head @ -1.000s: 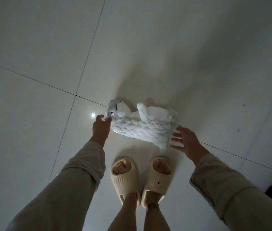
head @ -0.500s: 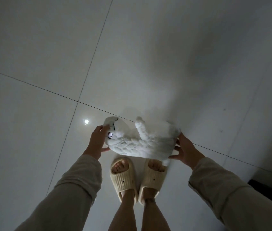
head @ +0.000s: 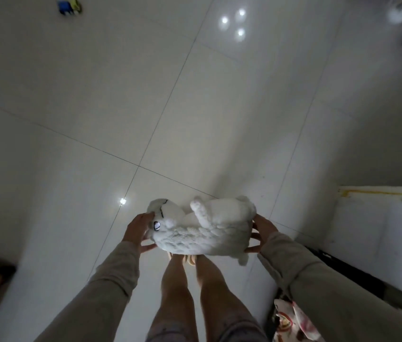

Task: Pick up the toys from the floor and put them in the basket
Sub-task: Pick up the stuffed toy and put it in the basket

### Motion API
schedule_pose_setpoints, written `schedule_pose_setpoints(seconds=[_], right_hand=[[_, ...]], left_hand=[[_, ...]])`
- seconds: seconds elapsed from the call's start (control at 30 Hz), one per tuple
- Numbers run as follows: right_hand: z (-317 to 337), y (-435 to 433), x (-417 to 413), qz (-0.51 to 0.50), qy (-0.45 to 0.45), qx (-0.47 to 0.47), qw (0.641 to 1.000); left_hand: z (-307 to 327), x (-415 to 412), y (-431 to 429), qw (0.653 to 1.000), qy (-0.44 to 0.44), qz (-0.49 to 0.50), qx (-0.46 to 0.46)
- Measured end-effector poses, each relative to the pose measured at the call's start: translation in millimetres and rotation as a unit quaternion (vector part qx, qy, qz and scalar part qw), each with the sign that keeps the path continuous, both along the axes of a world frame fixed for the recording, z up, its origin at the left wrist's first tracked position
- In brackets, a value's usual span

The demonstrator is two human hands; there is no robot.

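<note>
While a second ago only the left hand (head: 137, 230) held it, both hands, right hand (head: 261, 230) too, now clasp the white fluffy plush animal (head: 207, 233) with closed fingers, above the grey tiled floor (head: 96, 119); carrying to the basket comes next.

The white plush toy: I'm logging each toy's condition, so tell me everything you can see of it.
The white plush toy is a soft, fluffy stuffed animal with a dark glossy eye, a stitched face and stubby legs. It lies on its side, head toward the left hand, which cups the head; the right hand supports the rear. It is held off the floor, above the person's feet.
</note>
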State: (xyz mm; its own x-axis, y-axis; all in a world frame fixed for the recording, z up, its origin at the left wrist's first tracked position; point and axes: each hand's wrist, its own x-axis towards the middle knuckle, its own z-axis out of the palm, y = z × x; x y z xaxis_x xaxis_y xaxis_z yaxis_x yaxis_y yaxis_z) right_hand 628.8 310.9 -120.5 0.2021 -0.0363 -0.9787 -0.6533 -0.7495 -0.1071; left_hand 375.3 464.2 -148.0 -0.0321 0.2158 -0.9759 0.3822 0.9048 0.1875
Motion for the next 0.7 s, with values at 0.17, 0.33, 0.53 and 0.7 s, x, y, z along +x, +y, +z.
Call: schedule_pose_setpoints(seconds=[0.17,0.33,0.53,0.7], right_hand=[[71,-14,-10,-0.004,0.004,0.028,1.000],[109,-21,-17,0.002,0.018,0.052,0.998],[131,-4,-4,0.045,0.013,0.086,0.995],[136,25,14,0.082,0.003,0.100,0.992]], left_hand=[[76,-13,-16,0.999,-0.005,0.034,0.029],[124,-22,-28,0.996,-0.003,0.073,0.052],[143,-24,-42,0.985,-0.018,0.146,0.088],[150,-20,-46,0.976,-0.038,0.198,0.088]])
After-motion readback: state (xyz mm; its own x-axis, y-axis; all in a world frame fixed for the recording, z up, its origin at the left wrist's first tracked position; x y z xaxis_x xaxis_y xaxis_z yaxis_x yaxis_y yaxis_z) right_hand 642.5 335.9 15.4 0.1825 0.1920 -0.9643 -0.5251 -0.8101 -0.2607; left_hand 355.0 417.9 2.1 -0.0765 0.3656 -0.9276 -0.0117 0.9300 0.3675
